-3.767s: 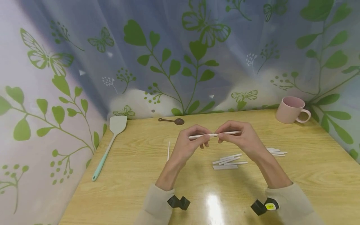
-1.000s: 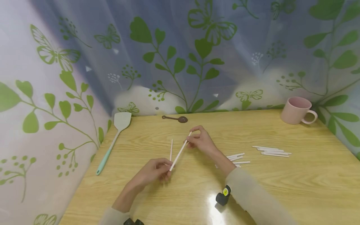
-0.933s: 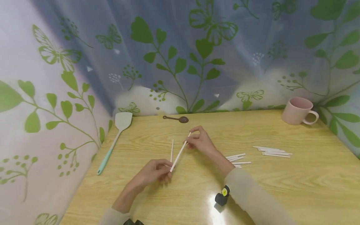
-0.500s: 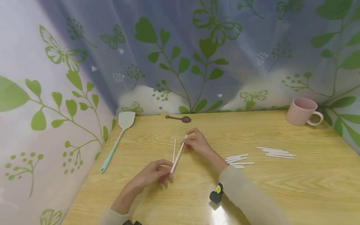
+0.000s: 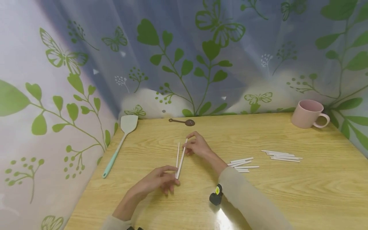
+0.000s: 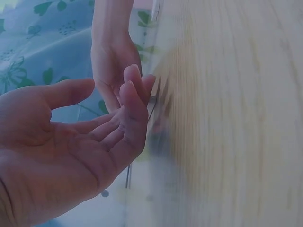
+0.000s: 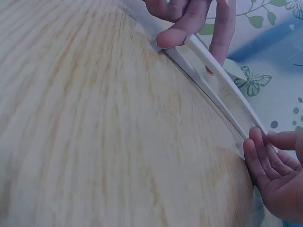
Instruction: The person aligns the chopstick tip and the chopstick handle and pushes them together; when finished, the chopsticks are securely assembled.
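Note:
My right hand pinches the far end of a long, thin white stick, which slants over the table. In the right wrist view the thumb and fingers close on that end. A second white stick lies on the table just to its left, the two nearly parallel. My left hand is by the near end, its fingertips right at the stick. Seen from the left wrist, this hand's thumb stands apart from loosely bent fingers.
Two loose groups of shorter white sticks, a nearer pile and a farther pile, lie right of my right arm. A brown spoon sits near the back edge, a spatula at left, and a pink mug at back right.
Earlier, both hands held white sticks end to end in the air. Since then the long stick came down to the left and swung closer to the lying one. My left thumb and fingers have parted.

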Demonstrator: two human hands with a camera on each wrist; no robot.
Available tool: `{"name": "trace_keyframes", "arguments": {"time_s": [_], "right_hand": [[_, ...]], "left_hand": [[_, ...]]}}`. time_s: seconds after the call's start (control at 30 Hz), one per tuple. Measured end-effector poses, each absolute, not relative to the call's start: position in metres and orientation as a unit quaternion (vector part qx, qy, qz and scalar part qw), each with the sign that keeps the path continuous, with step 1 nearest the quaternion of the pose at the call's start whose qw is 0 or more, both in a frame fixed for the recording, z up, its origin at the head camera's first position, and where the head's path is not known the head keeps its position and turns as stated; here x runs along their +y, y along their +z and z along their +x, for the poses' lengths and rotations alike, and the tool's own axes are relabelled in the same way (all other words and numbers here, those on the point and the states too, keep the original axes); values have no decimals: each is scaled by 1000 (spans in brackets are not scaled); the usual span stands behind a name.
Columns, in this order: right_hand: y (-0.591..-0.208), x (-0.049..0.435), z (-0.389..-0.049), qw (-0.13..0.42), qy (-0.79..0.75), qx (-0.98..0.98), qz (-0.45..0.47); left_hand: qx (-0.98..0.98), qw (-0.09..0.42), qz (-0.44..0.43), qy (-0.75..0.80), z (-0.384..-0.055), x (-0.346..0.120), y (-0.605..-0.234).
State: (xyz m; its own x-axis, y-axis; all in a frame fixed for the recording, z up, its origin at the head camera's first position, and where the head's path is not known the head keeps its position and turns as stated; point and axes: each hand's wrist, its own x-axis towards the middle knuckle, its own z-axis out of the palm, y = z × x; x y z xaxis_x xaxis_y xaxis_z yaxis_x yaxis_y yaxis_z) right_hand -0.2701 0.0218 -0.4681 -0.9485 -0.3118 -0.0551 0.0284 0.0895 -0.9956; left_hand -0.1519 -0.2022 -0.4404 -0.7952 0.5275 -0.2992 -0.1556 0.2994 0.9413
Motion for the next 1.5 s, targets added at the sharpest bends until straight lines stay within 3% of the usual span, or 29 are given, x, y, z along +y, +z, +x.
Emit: {"name": "trace_keyframes", "arguments": {"time_s": [1.1, 1.5], "right_hand": [[-469, 13, -273, 121, -648, 749, -63], [-465, 24, -268, 147, -654, 737, -85]], "left_hand": [[761, 294, 108, 568, -149, -201, -436], [769, 289, 128, 556, -153, -199, -425]]}}
